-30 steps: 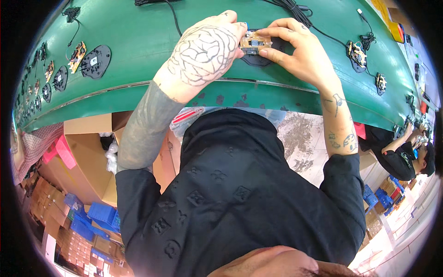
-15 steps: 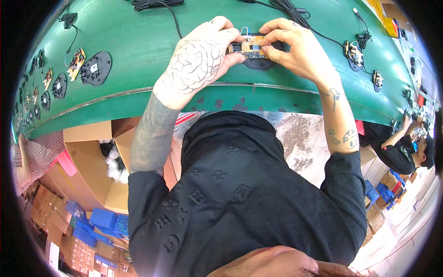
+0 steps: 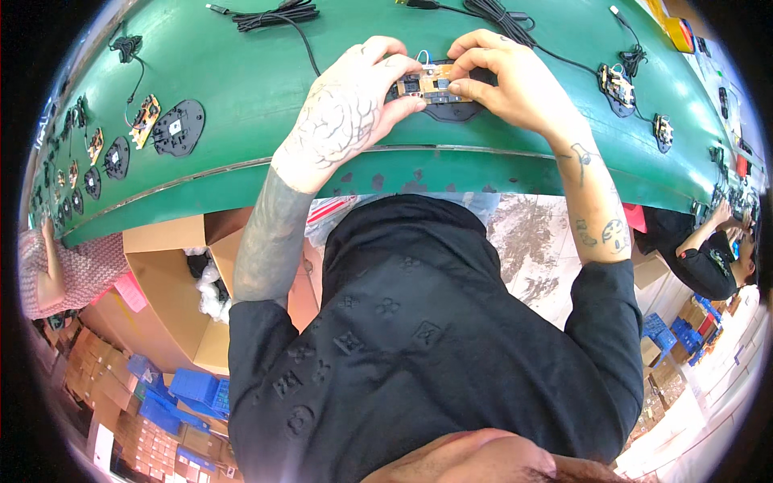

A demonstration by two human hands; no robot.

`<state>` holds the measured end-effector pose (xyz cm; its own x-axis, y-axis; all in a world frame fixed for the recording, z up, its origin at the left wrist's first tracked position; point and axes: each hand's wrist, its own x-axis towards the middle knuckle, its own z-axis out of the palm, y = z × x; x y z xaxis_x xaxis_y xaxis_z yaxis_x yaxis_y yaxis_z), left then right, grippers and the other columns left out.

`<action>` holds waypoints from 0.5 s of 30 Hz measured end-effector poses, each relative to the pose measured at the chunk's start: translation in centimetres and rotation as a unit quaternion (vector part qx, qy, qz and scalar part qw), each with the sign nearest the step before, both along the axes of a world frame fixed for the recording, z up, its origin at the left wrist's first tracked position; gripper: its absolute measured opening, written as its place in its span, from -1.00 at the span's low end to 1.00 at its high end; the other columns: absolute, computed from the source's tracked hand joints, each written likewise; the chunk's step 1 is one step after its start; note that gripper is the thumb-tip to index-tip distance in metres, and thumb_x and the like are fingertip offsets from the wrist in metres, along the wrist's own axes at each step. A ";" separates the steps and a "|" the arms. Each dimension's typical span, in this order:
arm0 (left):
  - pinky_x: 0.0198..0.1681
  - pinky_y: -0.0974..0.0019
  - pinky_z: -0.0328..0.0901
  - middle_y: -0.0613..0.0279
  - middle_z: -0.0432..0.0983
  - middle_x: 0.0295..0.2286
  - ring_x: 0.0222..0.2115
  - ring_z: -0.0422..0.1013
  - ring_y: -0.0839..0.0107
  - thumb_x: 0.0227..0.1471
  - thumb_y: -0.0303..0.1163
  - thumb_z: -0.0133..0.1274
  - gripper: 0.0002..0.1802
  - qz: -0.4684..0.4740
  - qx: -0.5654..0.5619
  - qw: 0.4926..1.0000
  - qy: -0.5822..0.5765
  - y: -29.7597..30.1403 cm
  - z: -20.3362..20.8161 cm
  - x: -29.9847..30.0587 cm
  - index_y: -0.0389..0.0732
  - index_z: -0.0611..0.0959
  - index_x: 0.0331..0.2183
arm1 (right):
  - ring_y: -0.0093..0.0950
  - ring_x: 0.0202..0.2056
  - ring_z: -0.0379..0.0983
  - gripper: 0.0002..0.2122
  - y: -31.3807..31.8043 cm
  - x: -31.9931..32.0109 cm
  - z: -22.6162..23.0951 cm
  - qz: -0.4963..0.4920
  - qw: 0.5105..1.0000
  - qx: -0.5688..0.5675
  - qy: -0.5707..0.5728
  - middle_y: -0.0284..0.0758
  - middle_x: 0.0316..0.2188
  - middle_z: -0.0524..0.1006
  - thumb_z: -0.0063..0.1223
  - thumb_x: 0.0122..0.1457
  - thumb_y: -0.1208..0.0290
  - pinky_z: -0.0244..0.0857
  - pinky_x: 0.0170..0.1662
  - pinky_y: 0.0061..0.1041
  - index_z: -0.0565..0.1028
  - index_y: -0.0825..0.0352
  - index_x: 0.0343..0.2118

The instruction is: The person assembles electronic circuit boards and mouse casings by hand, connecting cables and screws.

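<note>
Between my two hands lies an orange-brown circuit board (image 3: pixel 437 84) with dark components on top and small blue and white wires at its far edge. It sits over a black plastic base plate (image 3: pixel 452 112), whose near rim shows below it. My left hand (image 3: pixel 346 101) pinches the board's left end between thumb and fingers. At the opposite end, the fingers and thumb of my right hand (image 3: pixel 503 80) close on the board's right side. How the board's underside meets the plate is hidden.
Left on the green bench (image 3: pixel 258 105) lie another circuit board (image 3: pixel 145 121) and a black base plate (image 3: pixel 179 129), with several more beyond. Coiled black cables (image 3: pixel 278 16) rest at the back. Board-and-base sets (image 3: pixel 617 88) lie to the right. Co-workers sit at both sides; an open carton (image 3: pixel 165 282) stands below left.
Both hands keep their grip on the board with slight finger shifts. The whole view has moved a little, so the bench items appear slightly displaced to the right.
</note>
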<state>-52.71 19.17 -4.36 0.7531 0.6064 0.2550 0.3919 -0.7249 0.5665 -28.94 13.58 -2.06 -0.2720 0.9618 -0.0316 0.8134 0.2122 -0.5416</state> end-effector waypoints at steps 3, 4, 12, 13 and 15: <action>-0.01 0.21 0.36 0.23 0.49 -0.07 -0.09 0.46 0.18 -0.07 -0.18 0.31 -0.52 -0.079 0.059 0.995 -0.021 0.1 -0.4 -0.6 -0.08 0.62 -0.07 | -0.42 -0.10 0.52 -0.84 0.0 0.8 0.2 0.015 0.996 -0.047 0.073 -0.34 -0.11 0.57 0.22 0.15 0.44 0.36 0.03 -0.46 0.62 0.31 -0.21; 0.06 0.21 0.32 0.25 0.48 -0.03 -0.05 0.45 0.20 -0.11 -0.17 0.33 -0.44 -0.085 0.082 0.993 -0.004 0.0 -0.6 -0.8 -0.06 0.61 -0.03 | -0.46 -0.08 0.51 -0.82 -0.4 0.9 0.3 -0.041 0.987 -0.041 0.152 -0.36 -0.08 0.56 0.21 0.17 0.44 0.35 0.05 -0.47 0.61 0.31 -0.16; -0.23 0.29 0.38 0.12 0.56 -0.38 -0.38 0.50 0.26 0.18 -0.28 0.10 -0.69 0.046 -0.119 0.985 -0.118 -0.7 2.0 -0.5 -0.22 0.61 -0.09 | -0.33 -0.01 0.49 -0.72 -2.8 -2.2 0.8 -0.157 0.935 0.187 0.258 -0.22 -0.05 0.55 0.23 0.16 0.43 0.35 0.08 -0.39 0.57 0.26 -0.06; -0.35 0.30 0.37 0.09 0.52 -0.52 -0.53 0.46 0.28 0.24 -0.27 0.02 -0.73 0.121 -0.231 0.953 -0.155 -0.8 2.3 -0.7 -0.23 0.61 -0.14 | -0.23 -0.05 0.52 -0.71 -3.0 -3.0 1.5 -0.130 0.946 0.235 0.184 -0.23 -0.09 0.56 0.30 0.10 0.34 0.38 0.04 -0.34 0.60 0.18 -0.09; -0.46 0.32 0.31 0.10 0.46 -0.60 -0.61 0.40 0.35 0.30 -0.25 -0.06 -0.69 0.121 -0.224 0.953 -0.166 -0.6 2.6 -0.9 -0.29 0.61 -0.17 | -0.20 0.01 0.47 -0.69 -3.6 -4.0 1.3 -0.111 0.960 0.230 0.115 -0.20 0.05 0.47 0.34 0.06 0.37 0.38 0.05 -0.33 0.60 0.12 -0.10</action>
